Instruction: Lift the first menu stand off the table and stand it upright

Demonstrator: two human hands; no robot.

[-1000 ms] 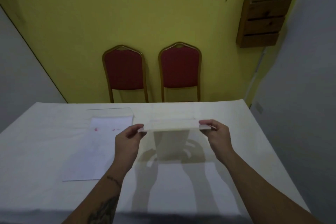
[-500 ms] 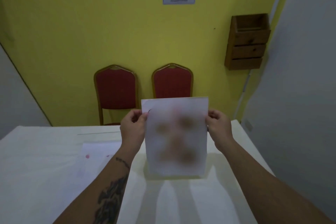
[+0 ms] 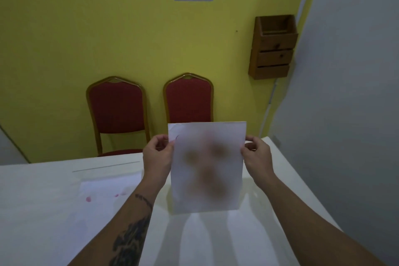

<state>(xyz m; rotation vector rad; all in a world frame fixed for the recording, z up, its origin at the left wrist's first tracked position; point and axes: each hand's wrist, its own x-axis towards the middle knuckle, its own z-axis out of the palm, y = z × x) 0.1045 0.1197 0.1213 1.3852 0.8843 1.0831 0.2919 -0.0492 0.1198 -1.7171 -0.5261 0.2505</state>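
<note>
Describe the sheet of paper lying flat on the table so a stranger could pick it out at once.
Start at the white table. The flat sheet lies left of the tattooed left forearm. Unlike the held sheet, upright between left hand and right hand, it bears small pink spots.

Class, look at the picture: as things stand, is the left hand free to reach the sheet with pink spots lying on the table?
Probably not yet: the left hand pinches the upright sheet. The spotted sheet lies close beside that forearm, nothing between.
</note>
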